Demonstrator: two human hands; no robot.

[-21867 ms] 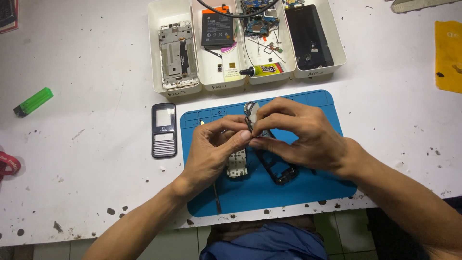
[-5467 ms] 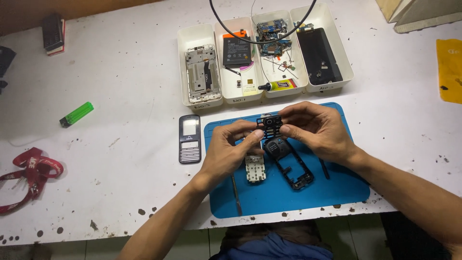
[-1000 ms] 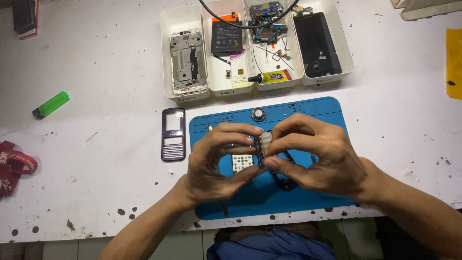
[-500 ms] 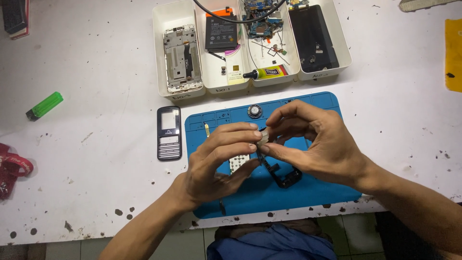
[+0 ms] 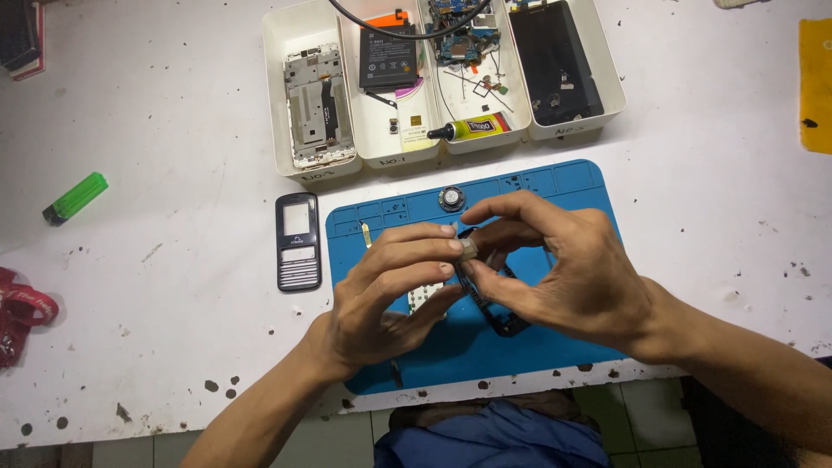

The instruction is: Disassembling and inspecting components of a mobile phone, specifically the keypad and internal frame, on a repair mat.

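Both hands met above the blue rubber work mat [image 5: 555,186] on the white, stained surface [image 5: 173,173]. The left hand [image 5: 381,303] and the right hand [image 5: 572,277] each pinched the same small grey part [image 5: 469,250] between fingertips, just over the black plastic phone frame [image 5: 498,316]. The part looked light, stiff and probably fragile, so holding it by its edges seemed safest. A black phone front cover [image 5: 297,241] lay just left of the mat, and a small round speaker [image 5: 451,198] rested on it.

Hands [image 5: 485,277] pinching small part [image 5: 469,250], blue mat [image 5: 572,186]
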